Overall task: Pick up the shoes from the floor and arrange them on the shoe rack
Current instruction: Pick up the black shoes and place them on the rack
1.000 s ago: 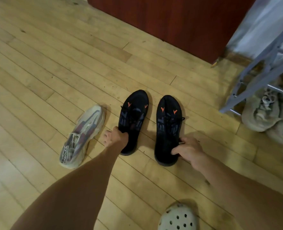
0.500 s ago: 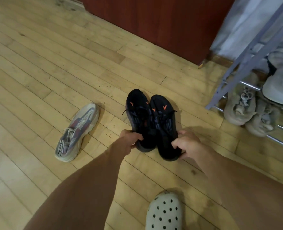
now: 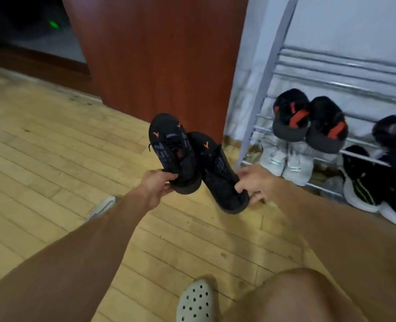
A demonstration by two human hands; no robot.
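Two black shoes with orange marks are off the floor, side by side at the middle of the view. My left hand (image 3: 156,185) grips the heel of the left black shoe (image 3: 171,149). My right hand (image 3: 253,183) grips the heel of the right black shoe (image 3: 217,173), which tilts with its toe pointing away. The grey metal shoe rack (image 3: 267,73) stands to the right against the white wall. A pale sneaker (image 3: 101,206) lies on the wooden floor, mostly hidden behind my left forearm.
The rack holds black-and-red shoes (image 3: 308,122), white sneakers (image 3: 287,159) below them, and black-and-white sneakers (image 3: 373,189) at the right. A red-brown wooden cabinet (image 3: 159,54) stands behind the held shoes. My foot in a pale perforated clog (image 3: 195,300) is on the floor.
Both hands closed on the black shoes' heels, brought the pair together and lifted it off the floor. The view swung right and up toward the rack.
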